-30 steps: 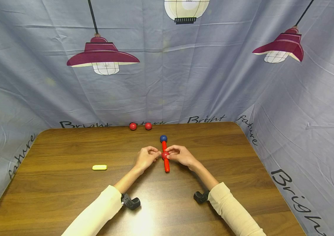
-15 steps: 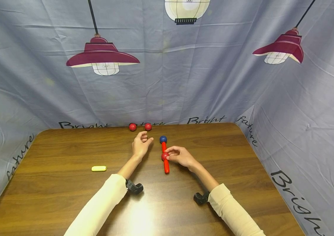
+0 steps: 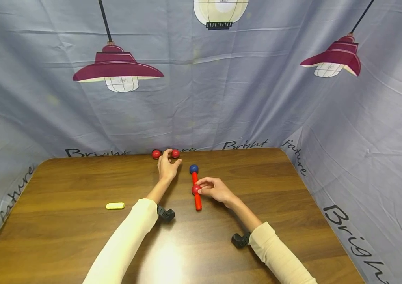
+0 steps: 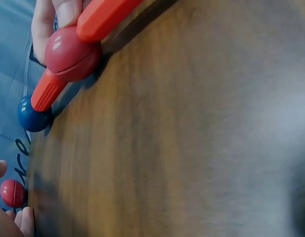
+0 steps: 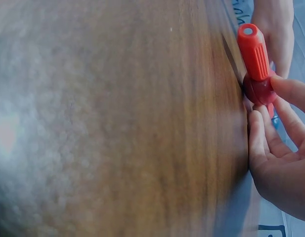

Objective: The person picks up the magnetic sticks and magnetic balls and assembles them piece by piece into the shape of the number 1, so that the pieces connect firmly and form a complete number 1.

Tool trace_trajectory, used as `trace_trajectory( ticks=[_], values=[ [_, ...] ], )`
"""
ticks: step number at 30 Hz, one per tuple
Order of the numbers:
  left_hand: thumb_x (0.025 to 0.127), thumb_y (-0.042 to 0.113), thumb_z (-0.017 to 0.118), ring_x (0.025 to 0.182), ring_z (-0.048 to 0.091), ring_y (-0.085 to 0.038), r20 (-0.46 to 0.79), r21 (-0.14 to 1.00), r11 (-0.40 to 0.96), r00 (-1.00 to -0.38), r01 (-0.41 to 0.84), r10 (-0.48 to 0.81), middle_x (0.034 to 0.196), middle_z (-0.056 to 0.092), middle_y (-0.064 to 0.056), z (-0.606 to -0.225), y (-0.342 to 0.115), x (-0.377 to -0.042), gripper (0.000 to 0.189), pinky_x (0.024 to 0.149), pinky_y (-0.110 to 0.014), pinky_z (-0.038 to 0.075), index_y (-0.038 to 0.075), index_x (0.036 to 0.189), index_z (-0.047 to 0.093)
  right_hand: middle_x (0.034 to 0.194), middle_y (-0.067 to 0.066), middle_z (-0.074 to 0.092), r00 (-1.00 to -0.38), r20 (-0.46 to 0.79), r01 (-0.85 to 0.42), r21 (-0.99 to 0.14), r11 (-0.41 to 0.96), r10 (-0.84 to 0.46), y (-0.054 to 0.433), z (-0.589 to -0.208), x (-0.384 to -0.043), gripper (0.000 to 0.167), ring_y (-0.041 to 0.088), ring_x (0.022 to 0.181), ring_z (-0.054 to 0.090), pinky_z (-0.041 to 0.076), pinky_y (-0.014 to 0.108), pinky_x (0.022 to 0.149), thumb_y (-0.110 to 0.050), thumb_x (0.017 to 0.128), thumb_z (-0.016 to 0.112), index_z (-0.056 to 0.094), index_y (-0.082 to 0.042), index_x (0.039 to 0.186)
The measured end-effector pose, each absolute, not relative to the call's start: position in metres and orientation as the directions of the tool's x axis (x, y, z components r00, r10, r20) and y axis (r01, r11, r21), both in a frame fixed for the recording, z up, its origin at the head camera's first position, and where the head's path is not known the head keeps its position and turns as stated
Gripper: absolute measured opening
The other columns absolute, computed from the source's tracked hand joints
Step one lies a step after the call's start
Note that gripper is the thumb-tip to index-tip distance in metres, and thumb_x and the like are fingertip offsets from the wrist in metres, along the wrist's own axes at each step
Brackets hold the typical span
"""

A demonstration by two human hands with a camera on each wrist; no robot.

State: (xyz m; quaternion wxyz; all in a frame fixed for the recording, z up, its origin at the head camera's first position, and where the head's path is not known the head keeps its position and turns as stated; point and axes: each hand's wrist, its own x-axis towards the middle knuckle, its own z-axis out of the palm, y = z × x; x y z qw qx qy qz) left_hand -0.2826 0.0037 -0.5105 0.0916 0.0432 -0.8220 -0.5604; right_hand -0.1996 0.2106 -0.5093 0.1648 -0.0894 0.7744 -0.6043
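My right hand [image 3: 216,189] pinches a red ball [image 3: 196,189] between thumb and fingers. One red rod [image 3: 198,202] sticks out of that ball toward me. On the far side a second red rod [image 3: 195,178] links it to a blue ball [image 3: 194,169], all in one line. Near the table's back edge, my left hand [image 3: 167,169] reaches out with thumb and fingers spread. Its fingertips are close to a loose red ball [image 3: 175,153], which shows between thumb and fingers in the left wrist view; contact cannot be made out. Another red ball [image 3: 156,154] lies just left of them.
A short yellow rod [image 3: 115,206] lies on the left part of the wooden table [image 3: 62,232]. A grey printed curtain [image 3: 194,106] hangs right behind the back edge. Each wrist wears a black camera.
My left hand has moved from beside the joined rods away to the back, up to the loose red balls, its fingers spreading. The right hand stays on the middle red ball.
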Motion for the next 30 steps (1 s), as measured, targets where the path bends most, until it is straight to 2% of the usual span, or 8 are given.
trace_trajectory(
  ticks=[7,13,20,30],
  values=[
    [0.088,0.012,0.076,0.108,0.055,-0.031,0.095,0.9,0.437,-0.976,-0.001,-0.197,0.121,0.056,-0.016,-0.511,0.004,-0.291,0.052,0.089,-0.045,0.047,0.009,0.136,0.055,0.108,0.017,0.069,-0.925,-0.126,0.042,-0.971,0.234,-0.358,0.21,-0.51,-0.198,0.033,0.018,0.095,0.066,0.054,0.029,0.084,-0.004,0.089,0.072,0.064,0.006,0.119],
    [0.09,0.02,0.076,0.109,0.058,-0.029,0.066,0.86,0.508,-0.978,-0.046,-0.2,0.124,0.057,-0.013,-0.513,0.007,-0.294,0.051,0.087,-0.048,0.049,0.015,0.136,0.055,0.105,0.013,0.07,-0.93,-0.129,0.045,-0.969,0.244,-0.343,0.21,-0.509,-0.197,0.03,0.017,0.094,0.066,0.054,0.027,0.082,-0.002,0.089,0.072,0.065,0.005,0.117],
    [0.092,0.023,0.074,0.113,0.058,-0.037,0.045,0.822,0.563,-0.977,-0.083,-0.209,0.132,0.056,-0.012,-0.515,0.009,-0.298,0.048,0.085,-0.055,0.05,0.019,0.135,0.054,0.103,0.01,0.07,-0.93,-0.145,0.057,-0.965,0.255,-0.338,0.211,-0.51,-0.197,0.029,0.018,0.094,0.066,0.054,0.028,0.082,-0.005,0.088,0.073,0.067,0.002,0.116],
    [0.093,0.021,0.071,0.114,0.058,-0.04,0.046,0.81,0.575,-0.965,-0.116,-0.26,0.127,0.059,-0.013,-0.516,0.013,-0.306,0.039,0.086,-0.056,0.05,0.017,0.129,0.058,0.106,0.014,0.07,-0.93,-0.12,0.035,-0.97,0.241,-0.347,0.212,-0.509,-0.199,0.032,0.016,0.093,0.065,0.054,0.025,0.081,-0.003,0.088,0.072,0.065,0.007,0.118]
  ],
)
